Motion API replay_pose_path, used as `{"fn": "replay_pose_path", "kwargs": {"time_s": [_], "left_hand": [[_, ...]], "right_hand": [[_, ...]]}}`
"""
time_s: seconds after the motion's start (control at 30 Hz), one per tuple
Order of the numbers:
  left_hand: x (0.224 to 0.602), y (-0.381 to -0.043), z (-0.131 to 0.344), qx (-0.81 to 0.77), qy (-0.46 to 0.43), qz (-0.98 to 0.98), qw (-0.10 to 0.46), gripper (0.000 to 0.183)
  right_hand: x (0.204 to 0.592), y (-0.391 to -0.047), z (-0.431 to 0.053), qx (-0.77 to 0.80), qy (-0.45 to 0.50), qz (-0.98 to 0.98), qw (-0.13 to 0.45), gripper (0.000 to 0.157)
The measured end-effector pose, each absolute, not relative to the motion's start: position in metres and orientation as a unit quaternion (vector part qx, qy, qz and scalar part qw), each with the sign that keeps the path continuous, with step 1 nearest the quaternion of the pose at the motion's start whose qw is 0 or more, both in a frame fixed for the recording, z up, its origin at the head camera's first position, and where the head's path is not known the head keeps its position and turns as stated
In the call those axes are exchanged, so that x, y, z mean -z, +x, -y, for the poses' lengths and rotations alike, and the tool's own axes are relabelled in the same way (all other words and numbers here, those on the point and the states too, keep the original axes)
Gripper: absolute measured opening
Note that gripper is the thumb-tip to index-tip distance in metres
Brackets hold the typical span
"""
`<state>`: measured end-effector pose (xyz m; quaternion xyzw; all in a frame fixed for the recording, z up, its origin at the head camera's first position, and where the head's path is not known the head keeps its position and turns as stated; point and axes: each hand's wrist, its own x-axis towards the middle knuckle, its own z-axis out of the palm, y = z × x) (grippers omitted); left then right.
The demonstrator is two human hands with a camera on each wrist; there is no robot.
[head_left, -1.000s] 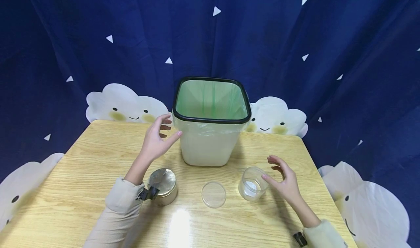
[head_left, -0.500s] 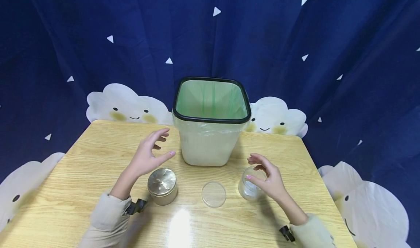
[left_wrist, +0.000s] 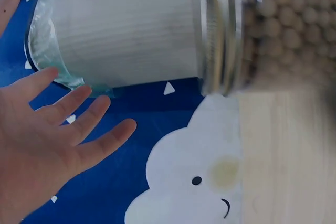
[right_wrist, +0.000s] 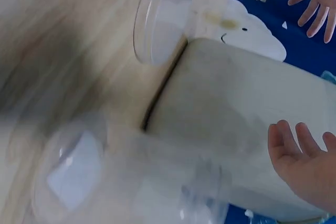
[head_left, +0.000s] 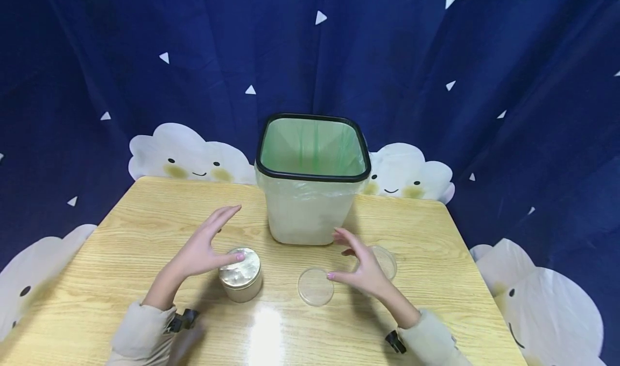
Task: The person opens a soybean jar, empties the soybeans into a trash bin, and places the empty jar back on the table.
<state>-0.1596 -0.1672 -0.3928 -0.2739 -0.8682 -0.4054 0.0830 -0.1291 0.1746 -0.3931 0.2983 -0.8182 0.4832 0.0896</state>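
Note:
A lidded jar point(head_left: 244, 292) with a shiny metal top stands at left on the table; small beige balls point(left_wrist: 291, 27) fill it in the left wrist view. My left hand point(head_left: 196, 255) hovers beside it, fingers extended, the thumb overlapping the lid in the head view. Flat on the table lies a round clear lid point(head_left: 314, 290). Over its right side is my right hand point(head_left: 367, 273), thumb and fingers spread apart and holding nothing. Behind that hand, partly hidden, stands a clear plastic jar point(head_left: 386, 259); a white patch point(right_wrist: 76, 174) shows in it in the right wrist view.
A white bin point(head_left: 310, 215) with a black rim and a clear liner stands at the back centre of the wooden table point(head_left: 160, 215). Beyond the table's back edge hangs a dark blue curtain point(head_left: 208, 59) with white clouds and triangles.
My left hand has come away from the bin's side, down and left toward the metal-topped jar. My right hand has moved left, past the clear jar to the clear lid. The objects stay put.

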Motion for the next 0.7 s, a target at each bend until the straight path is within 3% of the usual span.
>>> {"fn": "replay_pose_path", "kwargs": {"time_s": [0.37, 0.7], "left_hand": [[0.411, -0.154, 0.183, 0.405, -0.273, 0.869, 0.084, 0.082], [0.43, -0.155, 0.19, 0.403, -0.266, 0.872, 0.088, 0.073]], "right_hand": [[0.44, -0.151, -0.142, -0.493, 0.288, 0.82, 0.031, 0.084], [0.465, -0.162, -0.107, -0.489, 0.277, 0.824, -0.074, 0.088]]}}
